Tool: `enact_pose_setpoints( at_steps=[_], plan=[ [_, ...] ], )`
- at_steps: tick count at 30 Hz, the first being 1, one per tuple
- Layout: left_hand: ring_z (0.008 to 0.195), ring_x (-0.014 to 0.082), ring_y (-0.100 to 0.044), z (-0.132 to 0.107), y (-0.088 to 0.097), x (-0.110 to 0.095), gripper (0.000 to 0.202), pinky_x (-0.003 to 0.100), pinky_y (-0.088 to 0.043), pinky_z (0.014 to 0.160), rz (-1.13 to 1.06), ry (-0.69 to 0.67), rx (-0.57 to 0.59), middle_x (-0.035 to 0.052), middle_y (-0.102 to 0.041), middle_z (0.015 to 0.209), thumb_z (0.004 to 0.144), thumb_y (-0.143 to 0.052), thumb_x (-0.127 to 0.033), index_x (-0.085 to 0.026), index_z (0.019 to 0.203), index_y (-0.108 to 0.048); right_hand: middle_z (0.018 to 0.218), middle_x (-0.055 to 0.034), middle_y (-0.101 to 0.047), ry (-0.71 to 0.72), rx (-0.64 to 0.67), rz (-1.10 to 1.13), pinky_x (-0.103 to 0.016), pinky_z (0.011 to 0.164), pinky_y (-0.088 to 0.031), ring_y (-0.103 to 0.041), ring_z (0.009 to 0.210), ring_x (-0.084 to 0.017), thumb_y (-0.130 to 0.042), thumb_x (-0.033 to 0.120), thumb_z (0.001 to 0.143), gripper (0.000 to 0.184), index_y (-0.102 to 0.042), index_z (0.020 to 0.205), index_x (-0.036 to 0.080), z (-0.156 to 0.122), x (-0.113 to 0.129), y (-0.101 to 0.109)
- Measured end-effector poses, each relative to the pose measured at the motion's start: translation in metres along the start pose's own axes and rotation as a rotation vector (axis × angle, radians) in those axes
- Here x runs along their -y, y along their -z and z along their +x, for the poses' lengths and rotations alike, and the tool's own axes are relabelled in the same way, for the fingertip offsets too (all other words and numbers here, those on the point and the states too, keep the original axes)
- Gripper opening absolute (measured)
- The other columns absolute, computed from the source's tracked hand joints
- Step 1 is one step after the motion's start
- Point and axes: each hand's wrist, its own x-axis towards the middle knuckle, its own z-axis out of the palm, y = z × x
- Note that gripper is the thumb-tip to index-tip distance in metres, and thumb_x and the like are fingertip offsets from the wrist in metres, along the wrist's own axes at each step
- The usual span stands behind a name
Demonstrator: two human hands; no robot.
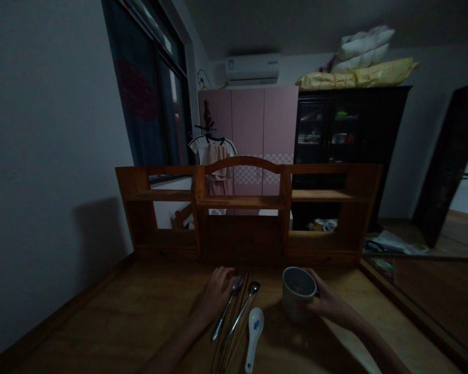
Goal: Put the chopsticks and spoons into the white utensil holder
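Note:
My right hand [329,305] is wrapped round the side of a pale mug [298,293] that stands upright on the wooden desk [140,322]. My left hand [217,293] rests on the desk with curled fingers touching the top of a metal spoon [226,310]. Beside that spoon lie a second metal spoon [245,306], several chopsticks [234,332] and a white ceramic spoon [253,335] with a blue mark. All the cutlery lies between my two hands, pointing toward me.
A low wooden shelf unit [245,208] stands along the desk's back edge. A wall and window are to the left. Behind are a pink wardrobe [257,130], a dark cabinet [347,130] topped with bedding, and a door at the right.

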Motion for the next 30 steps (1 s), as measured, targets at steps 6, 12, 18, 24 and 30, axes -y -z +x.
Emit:
enact_pose_setpoints(
  at_steps=[6, 12, 18, 24, 30],
  plan=[
    [0.094, 0.0209, -0.056, -0.002, 0.002, 0.001, 0.016, 0.036, -0.046, 0.087, -0.049, 0.097, -0.020, 0.0059, -0.059, 0.097, 0.091, -0.044, -0.027, -0.021, 0.097, -0.057, 0.138, -0.0153, -0.044, 0.036, 0.027, 0.000, -0.046, 0.105, -0.037, -0.047, 0.124, -0.031, -0.079, 0.046, 0.070, 0.094, -0.025, 0.144, 0.023, 0.001, -0.001, 0.002],
    [0.085, 0.0181, -0.055, -0.006, 0.000, -0.003, 0.015, 0.030, -0.044, 0.079, -0.040, 0.101, 0.050, 0.0033, -0.059, 0.089, 0.092, -0.043, -0.029, -0.021, 0.089, -0.055, 0.153, -0.0085, -0.022, 0.338, -0.690, -0.227, -0.049, 0.112, -0.025, -0.020, 0.140, -0.029, -0.056, 0.057, 0.088, 0.076, -0.021, 0.148, 0.027, -0.005, 0.046, 0.007],
    [0.081, 0.0177, -0.053, -0.006, -0.001, 0.000, 0.020, 0.027, -0.041, 0.074, 0.061, 0.047, 0.117, 0.0026, -0.057, 0.081, 0.091, -0.045, -0.028, -0.020, 0.076, -0.053, 0.098, -0.0070, -0.065, 0.508, -0.546, -0.594, -0.030, 0.068, -0.048, -0.063, 0.079, -0.021, -0.053, 0.025, 0.093, 0.023, -0.057, 0.116, 0.023, -0.012, 0.090, -0.052],
    [0.084, 0.0181, -0.053, -0.011, -0.003, 0.004, 0.015, 0.027, -0.040, 0.074, 0.140, 0.054, 0.135, 0.0030, -0.057, 0.087, 0.088, -0.051, -0.030, -0.020, 0.077, -0.050, 0.074, -0.0045, -0.065, 0.363, 0.140, -0.802, -0.028, 0.057, -0.036, -0.061, 0.063, -0.019, -0.048, 0.023, 0.094, 0.025, -0.060, 0.116, 0.024, 0.002, 0.046, -0.129],
    [0.070, 0.0169, -0.059, -0.015, -0.004, 0.012, 0.015, 0.024, -0.038, 0.062, 0.088, 0.252, 0.201, -0.0001, -0.060, 0.077, 0.085, -0.054, -0.032, -0.022, 0.093, -0.047, 0.084, -0.0044, -0.069, 0.190, 0.145, -0.605, -0.026, 0.060, -0.039, -0.063, 0.067, -0.018, -0.046, 0.030, 0.097, 0.028, -0.058, 0.121, 0.024, 0.000, 0.024, -0.129]
  ],
)
